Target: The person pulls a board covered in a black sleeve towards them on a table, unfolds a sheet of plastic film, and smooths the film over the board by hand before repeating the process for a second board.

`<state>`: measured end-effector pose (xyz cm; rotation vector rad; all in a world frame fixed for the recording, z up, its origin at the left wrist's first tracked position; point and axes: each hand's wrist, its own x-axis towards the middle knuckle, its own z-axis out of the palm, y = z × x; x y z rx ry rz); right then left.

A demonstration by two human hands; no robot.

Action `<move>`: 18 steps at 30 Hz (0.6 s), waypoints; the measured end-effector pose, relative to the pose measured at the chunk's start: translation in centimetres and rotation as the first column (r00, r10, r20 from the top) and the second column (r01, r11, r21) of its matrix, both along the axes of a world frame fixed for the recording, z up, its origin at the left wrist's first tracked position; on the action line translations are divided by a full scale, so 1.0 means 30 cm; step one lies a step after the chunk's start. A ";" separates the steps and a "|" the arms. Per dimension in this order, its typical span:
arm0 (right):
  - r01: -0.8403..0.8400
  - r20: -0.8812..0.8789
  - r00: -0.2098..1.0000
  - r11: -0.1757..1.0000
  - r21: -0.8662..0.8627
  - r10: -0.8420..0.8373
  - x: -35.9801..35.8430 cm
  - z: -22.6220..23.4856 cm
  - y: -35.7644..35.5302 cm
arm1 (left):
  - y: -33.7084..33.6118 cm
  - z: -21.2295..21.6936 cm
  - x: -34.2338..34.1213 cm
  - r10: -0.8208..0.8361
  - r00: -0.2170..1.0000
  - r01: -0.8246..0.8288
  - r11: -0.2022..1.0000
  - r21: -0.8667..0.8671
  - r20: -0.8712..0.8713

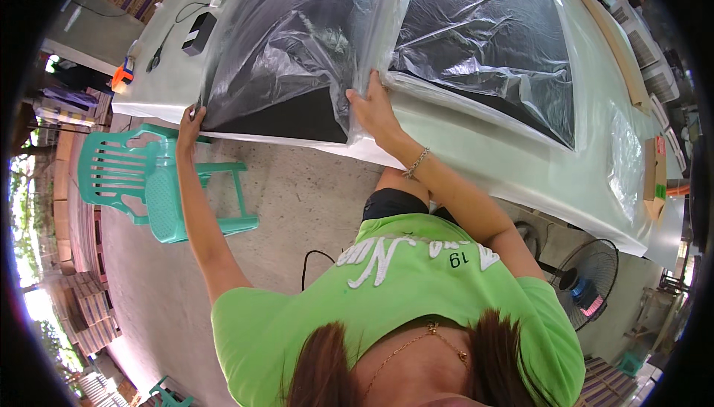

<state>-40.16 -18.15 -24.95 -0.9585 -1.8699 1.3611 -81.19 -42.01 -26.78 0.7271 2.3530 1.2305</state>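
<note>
A flat dark panel (pixel 286 118) lies at the near edge of the table, most of it under a loose, wrinkled clear plastic cover (pixel 297 43). Its near strip shows bare and matte black. At the near left corner my left hand (pixel 191 123) is closed on the cover's edge, thumb on top and the other fingers partly hidden. My right hand (pixel 374 113) grips the cover's right side near the other corner, with thumb and forefinger on either side of the bunched film. Beside it to the right lies a second plastic-covered dark panel (pixel 483 43).
The table (pixel 476 143) has a pale sheet over it. A black box (pixel 199 34), scissors (pixel 155 59) and an orange tape roll (pixel 123 74) are at its left. A green chair (pixel 165 184) stands below left, a fan (pixel 584 280) below right. Cardboard (pixel 613 43) lies far right.
</note>
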 end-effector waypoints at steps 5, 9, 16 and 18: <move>-0.097 -0.056 0.995 0.978 -0.182 0.089 0.039 -0.019 0.031 | -0.186 0.033 0.144 -0.056 0.998 0.055 0.992 -0.113 -0.006; -0.250 -0.215 0.962 0.856 -0.452 0.167 0.208 -0.004 0.057 | -0.191 0.160 0.390 -0.102 0.965 0.195 0.896 -0.400 0.241; -0.331 -0.098 0.943 0.871 -0.363 0.317 0.411 0.067 -0.131 | -0.414 -0.004 0.570 0.152 0.902 -0.174 0.984 0.020 0.403; -0.423 -0.212 0.900 0.882 -0.209 0.382 0.421 0.109 -0.156 | -0.345 0.047 0.652 0.109 0.966 -0.104 0.994 -0.033 0.233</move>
